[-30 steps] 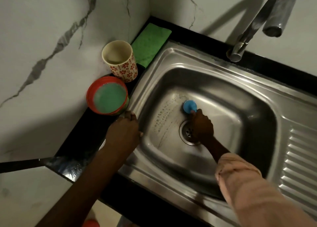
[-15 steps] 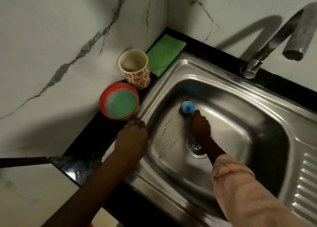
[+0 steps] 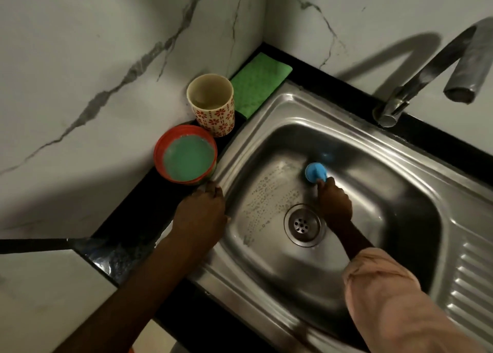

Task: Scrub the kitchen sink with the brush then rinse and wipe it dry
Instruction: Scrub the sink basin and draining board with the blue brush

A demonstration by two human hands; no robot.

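Since a second ago, right hand (image 3: pixel 334 204) has pushed the brush (image 3: pixel 316 172) up past the drain (image 3: pixel 302 224) toward the sink's (image 3: pixel 400 251) far wall; its fingers seemingly grip the brush, though they're blurred. Left hand (image 3: pixel 201 214) rests on the rim, fingers relaxed, below the bowl (image 3: pixel 186 154).

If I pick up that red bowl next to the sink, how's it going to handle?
The red bowl looks nearly full of green liquid, so probably heavy for its size and apt to spill if tilted. It looks like plastic, so likely not fragile, perhaps slippery if soapy.
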